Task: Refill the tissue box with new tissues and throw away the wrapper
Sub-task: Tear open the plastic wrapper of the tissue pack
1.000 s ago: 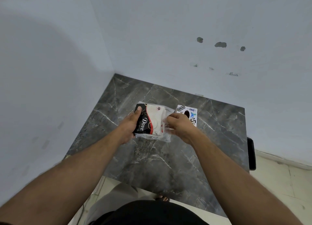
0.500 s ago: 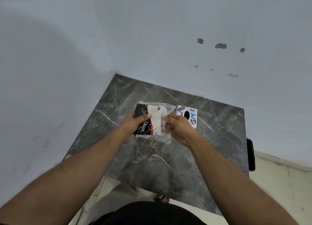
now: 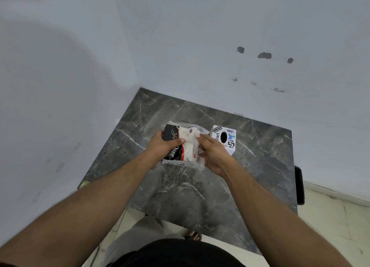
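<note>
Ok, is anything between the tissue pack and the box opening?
Only the clear wrapper, which encloses the tissue pack held in both hands. The tissue box stands just right of it, its oval opening uncovered.

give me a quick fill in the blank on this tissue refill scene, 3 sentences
1. The tissue pack is held by ____ hands.
2. The white tissue box stands on the ____ marble table.
3. The box lies to the ____ of the right hand.

Missing words: both; grey; right

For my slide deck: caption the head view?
Both hands, left and right, grip a wrapped tissue pack beside the tissue box.
</note>
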